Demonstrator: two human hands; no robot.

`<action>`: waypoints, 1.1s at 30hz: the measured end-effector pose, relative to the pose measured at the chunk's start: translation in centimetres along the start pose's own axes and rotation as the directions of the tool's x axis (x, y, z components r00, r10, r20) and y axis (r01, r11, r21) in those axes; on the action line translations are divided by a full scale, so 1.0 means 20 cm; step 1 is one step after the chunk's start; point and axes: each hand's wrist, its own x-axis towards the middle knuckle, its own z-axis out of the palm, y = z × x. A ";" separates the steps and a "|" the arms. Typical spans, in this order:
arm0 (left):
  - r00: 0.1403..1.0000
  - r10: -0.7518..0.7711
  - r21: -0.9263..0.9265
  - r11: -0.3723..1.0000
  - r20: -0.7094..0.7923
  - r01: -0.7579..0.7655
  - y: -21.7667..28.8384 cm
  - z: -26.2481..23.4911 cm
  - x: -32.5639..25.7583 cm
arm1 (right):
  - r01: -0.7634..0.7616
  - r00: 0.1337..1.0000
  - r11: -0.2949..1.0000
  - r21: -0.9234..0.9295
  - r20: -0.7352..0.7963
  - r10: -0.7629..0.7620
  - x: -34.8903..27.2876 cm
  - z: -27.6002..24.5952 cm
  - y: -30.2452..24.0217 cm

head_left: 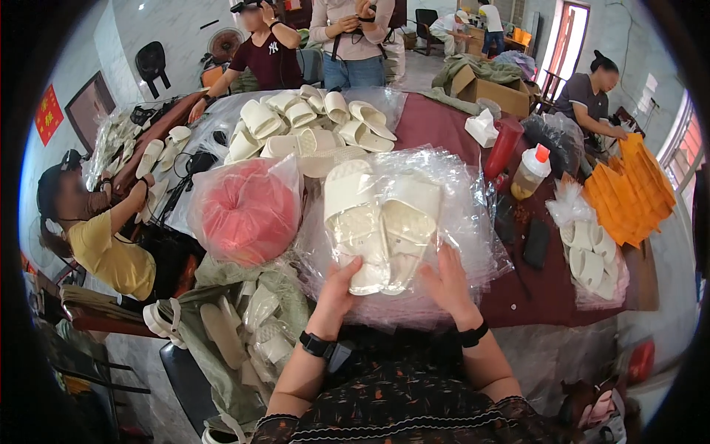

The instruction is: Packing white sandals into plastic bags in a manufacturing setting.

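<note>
In front of me lies a pair of cream slide slippers, side by side with clear plastic over part of them. A stack of clear plastic bags spreads out beneath the pair. My left hand grips the heel end of the left slipper, its thumb on the upper side. At the right slipper's side, my right hand has its fingers stretched out, close to or touching the plastic; the exact contact is unclear.
Loose cream slippers are heaped at the far side. Left of the bags sits a pink bundle in plastic. Bagged slippers, a bottle and orange sheets lie to the right. A sack of slippers stands lower left; co-workers surround the table.
</note>
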 end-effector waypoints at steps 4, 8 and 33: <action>0.984 0.176 0.024 0.984 -0.039 -0.175 0.11 -0.07 -0.08 | -0.331 0.943 0.889 0.315 0.157 0.295 -0.06 0.06 0.08; 0.925 0.352 0.104 0.935 -0.142 -0.340 0.34 -0.22 -0.31 | -0.431 0.889 0.869 0.241 0.277 0.365 -0.07 0.06 0.08; 0.641 0.187 0.272 0.962 -0.744 0.035 0.45 -1.57 -0.95 | -0.162 0.975 0.984 -0.077 0.144 0.171 -0.14 0.14 0.08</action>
